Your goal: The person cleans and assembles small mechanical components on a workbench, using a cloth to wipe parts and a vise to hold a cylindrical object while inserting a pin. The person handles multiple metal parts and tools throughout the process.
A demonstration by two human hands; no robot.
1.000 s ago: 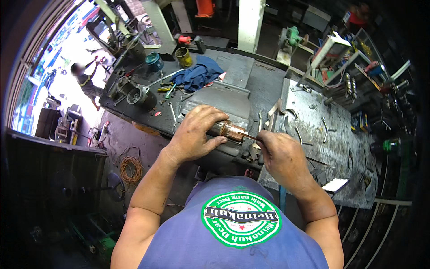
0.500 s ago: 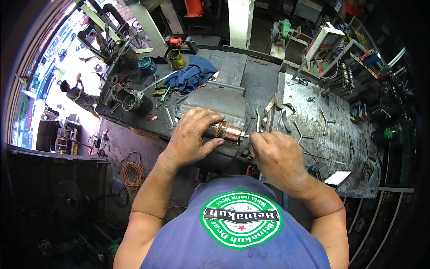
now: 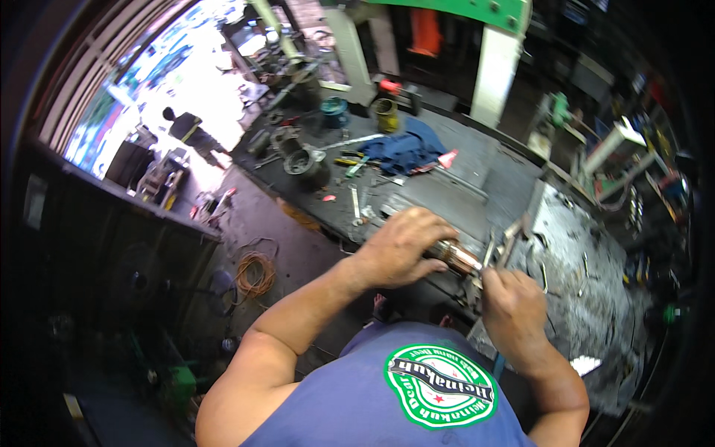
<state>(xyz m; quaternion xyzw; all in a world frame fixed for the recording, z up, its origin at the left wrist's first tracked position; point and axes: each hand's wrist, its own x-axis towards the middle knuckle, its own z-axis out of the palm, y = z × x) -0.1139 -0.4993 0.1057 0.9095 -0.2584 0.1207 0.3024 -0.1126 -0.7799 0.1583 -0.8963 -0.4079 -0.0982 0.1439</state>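
Note:
My left hand (image 3: 406, 249) is wrapped from above round the body of a motor armature (image 3: 463, 259), whose copper commutator shows between my hands. The armature lies roughly sideways over the near edge of the workbench, its right end tilted toward me. My right hand (image 3: 514, 305) is closed, thumb and fingers pinched at the thin shaft end. The fingers hide the shaft tip and anything else inside them. Just beyond my hands is a flat grey metal block (image 3: 436, 205) on the bench.
A blue cloth (image 3: 402, 147), a yellow can (image 3: 386, 115), a teal can (image 3: 334, 112) and a wrench (image 3: 355, 202) lie on the workbench. At the right a grey metal-topped table (image 3: 570, 257) carries loose tools. An orange cable coil (image 3: 255, 275) is on the floor; a person (image 3: 192, 132) stands outside.
My view has swung left and tilted, so bench and hands appear farther right and lower. Both hands stay on the armature, which now slants down to the right in the picture.

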